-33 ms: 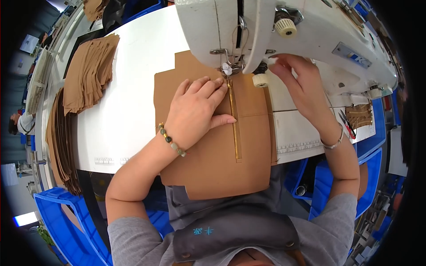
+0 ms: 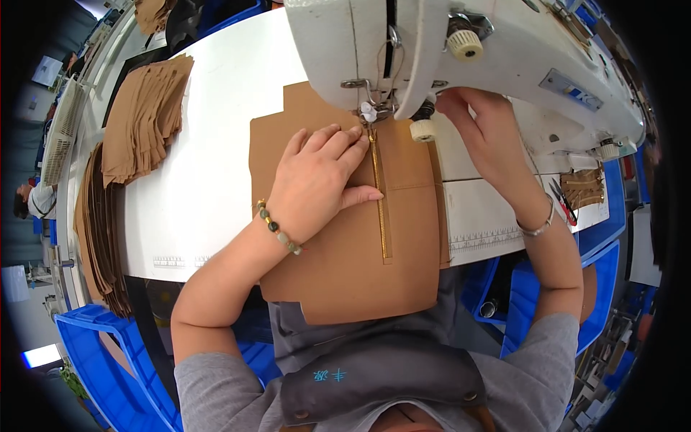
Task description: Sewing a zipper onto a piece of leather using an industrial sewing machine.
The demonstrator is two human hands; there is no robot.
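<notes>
A brown flat panel (image 2: 345, 277), leather-like, lies under the head of a white sewing machine (image 2: 327, 50). Set into it is a gold-toothed zipper (image 2: 381, 216), its upper end close to the presser foot (image 2: 369, 115). My left hand (image 2: 320, 169) rests flat on the panel left of the zipper, fingers stretched toward the foot and thumb touching the zipper's edge. To the right of the machine head, my right hand (image 2: 486, 133) is raised with thumb and fingers drawn together. Its fingertips go behind the head beside a cream knob (image 2: 422, 130), so what they hold is hidden.
Stacked brown pieces (image 2: 144, 119) lie at the table's left, with more brown pieces (image 2: 101, 230) hanging over its edge. Red-handled scissors (image 2: 565, 205) and several short zippers (image 2: 581, 189) sit at right. Blue bins (image 2: 108, 317) stand below the table on both sides.
My right hand has shifted slightly, its fingertips now further behind the machine head. My left hand and the brown panel have stayed in place.
</notes>
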